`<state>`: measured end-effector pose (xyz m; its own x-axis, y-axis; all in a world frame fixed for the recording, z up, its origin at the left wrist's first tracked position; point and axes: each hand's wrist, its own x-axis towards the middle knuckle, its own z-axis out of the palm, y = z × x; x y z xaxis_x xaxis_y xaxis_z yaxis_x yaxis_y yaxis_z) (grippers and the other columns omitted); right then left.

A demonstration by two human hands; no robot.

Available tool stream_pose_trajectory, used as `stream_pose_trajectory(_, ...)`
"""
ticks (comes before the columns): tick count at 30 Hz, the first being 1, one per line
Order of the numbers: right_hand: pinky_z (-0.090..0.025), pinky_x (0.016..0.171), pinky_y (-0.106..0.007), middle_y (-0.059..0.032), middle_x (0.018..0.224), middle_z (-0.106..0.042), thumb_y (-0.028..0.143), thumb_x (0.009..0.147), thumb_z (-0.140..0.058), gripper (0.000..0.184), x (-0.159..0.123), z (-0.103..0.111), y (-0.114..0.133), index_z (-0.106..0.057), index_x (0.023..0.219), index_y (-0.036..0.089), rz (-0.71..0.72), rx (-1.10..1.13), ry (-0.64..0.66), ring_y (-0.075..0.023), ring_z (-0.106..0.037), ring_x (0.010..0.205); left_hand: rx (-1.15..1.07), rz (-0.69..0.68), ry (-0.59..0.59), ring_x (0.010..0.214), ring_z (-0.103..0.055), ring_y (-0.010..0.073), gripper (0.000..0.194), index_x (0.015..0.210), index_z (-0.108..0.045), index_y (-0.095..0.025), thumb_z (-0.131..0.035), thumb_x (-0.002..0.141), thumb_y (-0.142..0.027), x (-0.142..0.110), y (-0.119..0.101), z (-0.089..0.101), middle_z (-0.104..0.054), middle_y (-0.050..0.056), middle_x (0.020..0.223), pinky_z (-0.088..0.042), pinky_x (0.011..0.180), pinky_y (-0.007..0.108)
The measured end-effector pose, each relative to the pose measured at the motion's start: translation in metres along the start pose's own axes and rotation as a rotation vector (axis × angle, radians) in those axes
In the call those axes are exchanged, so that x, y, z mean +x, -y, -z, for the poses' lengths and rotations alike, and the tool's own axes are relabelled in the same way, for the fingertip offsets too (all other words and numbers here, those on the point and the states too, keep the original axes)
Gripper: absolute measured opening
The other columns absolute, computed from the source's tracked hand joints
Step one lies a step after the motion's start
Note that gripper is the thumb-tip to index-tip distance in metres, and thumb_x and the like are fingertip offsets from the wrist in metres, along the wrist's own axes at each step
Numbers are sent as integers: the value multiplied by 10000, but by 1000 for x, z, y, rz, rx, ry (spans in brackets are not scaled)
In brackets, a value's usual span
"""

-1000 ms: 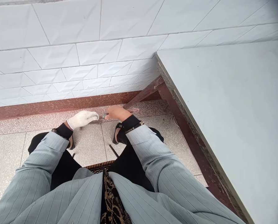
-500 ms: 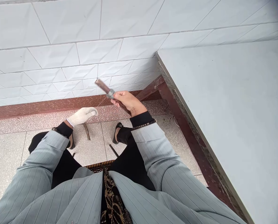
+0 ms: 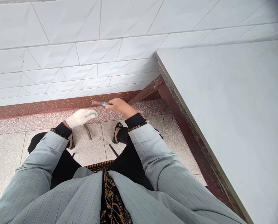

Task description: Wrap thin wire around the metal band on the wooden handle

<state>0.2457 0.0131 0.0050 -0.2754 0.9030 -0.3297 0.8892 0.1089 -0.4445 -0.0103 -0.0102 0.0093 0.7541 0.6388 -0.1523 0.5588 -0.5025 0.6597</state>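
My right hand (image 3: pixel 119 106) is bare and closed around a brown wooden stick (image 3: pixel 97 103), whose free end points left. Grey strand is wound in a thick band (image 3: pixel 104 105) around the stick, just beyond my fingers. To the left and slightly lower, my left hand (image 3: pixel 81 117) wears a white knitted glove. Its thumb and fingers are pinched together. In the earlier frame a thin strand ran from this pinch up to the winding; now it is too fine to make out. The hands are a short gap apart.
Below my left hand, a short curved brown stick (image 3: pixel 88 131) shows against the tiled floor (image 3: pixel 92 152). A white tiled wall (image 3: pixel 59 59) stands ahead. At right is a white tabletop (image 3: pixel 227 102) on a red-brown frame (image 3: pixel 176 109). My feet rest on the floor between.
My right hand has lowered and shifted slightly left, turning the stick from a steep slant to nearly level. My gloved left hand has stayed almost in place, still pinched.
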Motion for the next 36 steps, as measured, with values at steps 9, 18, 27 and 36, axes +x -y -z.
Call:
stream_pose_trajectory(9,-349,573,-254,29,613,-556,367,900,-643,245,-6,-21,19,-710,840,139,283,176,722,-99,-480,548,-66,3,-40,962,-667,163,341,1059,-692,-168,-430,1004,-379,-3,4,6,-746,35,1041,-475,925,291)
stream_pose_trajectory(18,-345,500,-207,30,661,-572,514,885,-708,373,-15,6,1,-636,854,149,293,985,80,-63,-431,515,-195,99,-103,724,-562,123,358,1061,-682,-157,-434,999,-407,1,12,-1,-685,27,885,-455,705,257)
stream_pose_trajectory(27,-351,498,-222,-28,690,-605,505,989,-608,403,6,2,-14,-580,784,159,-127,804,-378,-87,-461,519,-82,-41,62,912,-643,158,353,1067,-670,-178,-384,1020,-379,2,1,-3,-712,39,1022,-463,886,292)
stream_pose_trajectory(36,-409,710,-305,-194,1125,-743,420,946,-613,401,3,-9,6,-772,1118,94,-79,-284,172,-276,-688,1006,-57,2,-48,900,-651,148,332,1041,-683,-184,-407,1009,-366,-1,-4,0,-733,23,1007,-475,880,284)
